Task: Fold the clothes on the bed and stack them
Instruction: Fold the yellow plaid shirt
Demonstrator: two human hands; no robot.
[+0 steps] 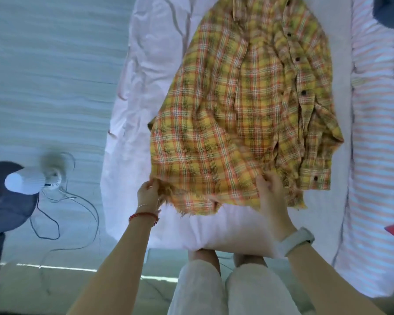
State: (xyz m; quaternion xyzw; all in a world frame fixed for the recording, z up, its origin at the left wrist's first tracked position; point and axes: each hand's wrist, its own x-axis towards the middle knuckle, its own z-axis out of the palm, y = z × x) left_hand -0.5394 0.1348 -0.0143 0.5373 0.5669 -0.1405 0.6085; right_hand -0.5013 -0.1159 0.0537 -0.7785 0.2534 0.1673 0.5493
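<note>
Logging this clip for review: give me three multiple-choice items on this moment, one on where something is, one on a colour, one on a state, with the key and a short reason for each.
1. Where does the plaid shirt lie?
A. On the floor beside the fan
B. Spread on the pink bed sheet
C. Over the person's knees

2. What colour is the beaded bracelet on the left wrist?
A. Red
B. Blue
C. Black

3. What is the left hand doing?
A. Resting flat on the sheet
B. Hanging free, off the bed
C. Pinching the shirt's frayed hem

Key:
1 B, the shirt is laid out on the sheet, buttons facing up.
2 A, red beads circle the left wrist; the right wrist wears a white band.
3 C, its fingers curl round the hem corner, while the right hand grips the hem further along.
</note>
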